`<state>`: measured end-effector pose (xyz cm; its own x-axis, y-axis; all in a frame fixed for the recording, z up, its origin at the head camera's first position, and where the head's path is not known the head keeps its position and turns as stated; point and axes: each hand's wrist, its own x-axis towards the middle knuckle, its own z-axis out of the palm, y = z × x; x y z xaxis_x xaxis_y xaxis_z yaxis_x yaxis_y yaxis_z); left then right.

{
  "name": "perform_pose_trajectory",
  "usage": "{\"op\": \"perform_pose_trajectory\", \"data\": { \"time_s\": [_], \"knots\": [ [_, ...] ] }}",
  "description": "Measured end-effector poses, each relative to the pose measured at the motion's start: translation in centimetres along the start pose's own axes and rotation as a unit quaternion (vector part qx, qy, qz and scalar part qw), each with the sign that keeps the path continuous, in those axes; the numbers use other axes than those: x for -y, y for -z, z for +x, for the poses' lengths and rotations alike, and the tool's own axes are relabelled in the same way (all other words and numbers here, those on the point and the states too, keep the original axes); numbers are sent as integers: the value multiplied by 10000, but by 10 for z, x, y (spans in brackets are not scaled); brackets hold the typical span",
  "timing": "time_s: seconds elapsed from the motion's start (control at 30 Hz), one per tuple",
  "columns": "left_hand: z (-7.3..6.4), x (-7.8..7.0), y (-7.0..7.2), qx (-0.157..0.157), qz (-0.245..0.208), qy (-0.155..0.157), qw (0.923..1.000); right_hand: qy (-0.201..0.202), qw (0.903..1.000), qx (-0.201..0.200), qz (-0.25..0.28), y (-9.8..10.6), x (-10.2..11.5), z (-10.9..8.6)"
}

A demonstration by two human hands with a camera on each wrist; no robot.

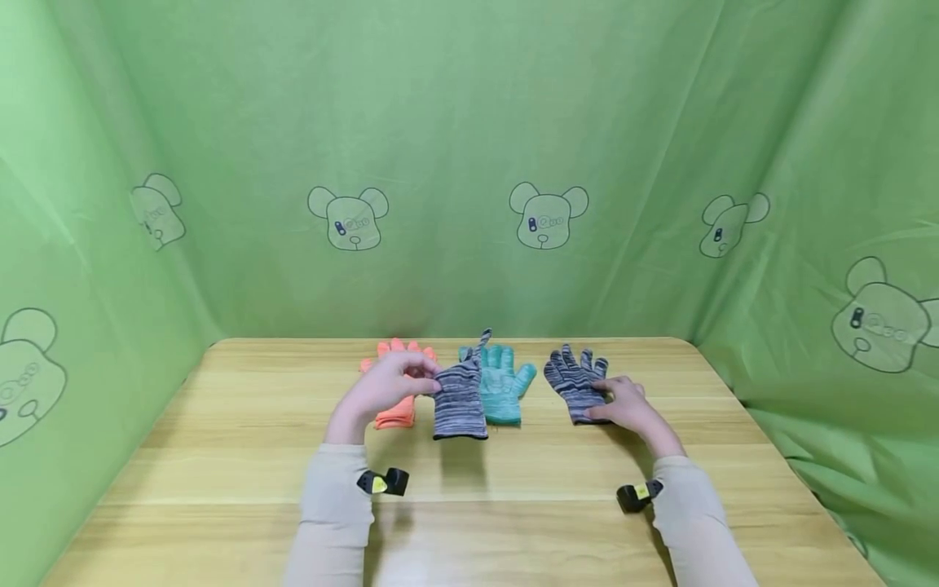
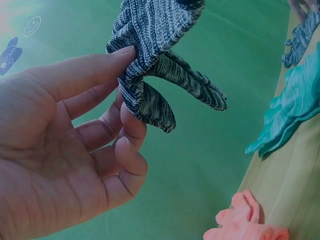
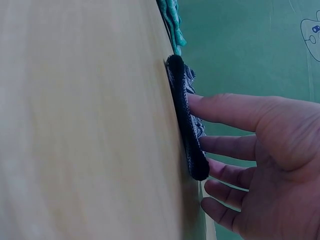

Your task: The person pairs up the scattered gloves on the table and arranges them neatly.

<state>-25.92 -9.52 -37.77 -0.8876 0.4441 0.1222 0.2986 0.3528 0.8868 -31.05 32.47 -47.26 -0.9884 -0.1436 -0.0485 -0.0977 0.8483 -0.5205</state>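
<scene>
In the head view my left hand pinches a grey-and-black striped knit glove by its side, holding it above the table with its dark-edged cuff hanging down. The left wrist view shows the thumb and fingers closed on the knit fabric. Further right, a matching striped glove lies on the table, fingers pointing away. My right hand touches that glove's right side with thumb and fingertips. In the right wrist view its fingers are nearly straight over the glove's dark cuff.
Behind the raised glove lie teal gloves, partly hidden. Orange gloves lie beneath and beside my left hand, partly covered by it. The wooden table ends at a green curtain around its back and sides.
</scene>
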Motion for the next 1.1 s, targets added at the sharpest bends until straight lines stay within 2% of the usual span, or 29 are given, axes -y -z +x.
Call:
{"op": "perform_pose_trajectory", "data": {
  "time_s": [0.37,0.6,1.1],
  "knots": [
    [9,-2,-8,-34,-174,199,9996,-19,10000,-36,4,-1,5,2],
    [15,-1,-14,-31,-223,24,9997,-66,9999,-35,-83,1,9,-1],
    [31,0,-34,-67,-447,92,9989,-98,9999,1,-62,1,6,0]
  ]
}}
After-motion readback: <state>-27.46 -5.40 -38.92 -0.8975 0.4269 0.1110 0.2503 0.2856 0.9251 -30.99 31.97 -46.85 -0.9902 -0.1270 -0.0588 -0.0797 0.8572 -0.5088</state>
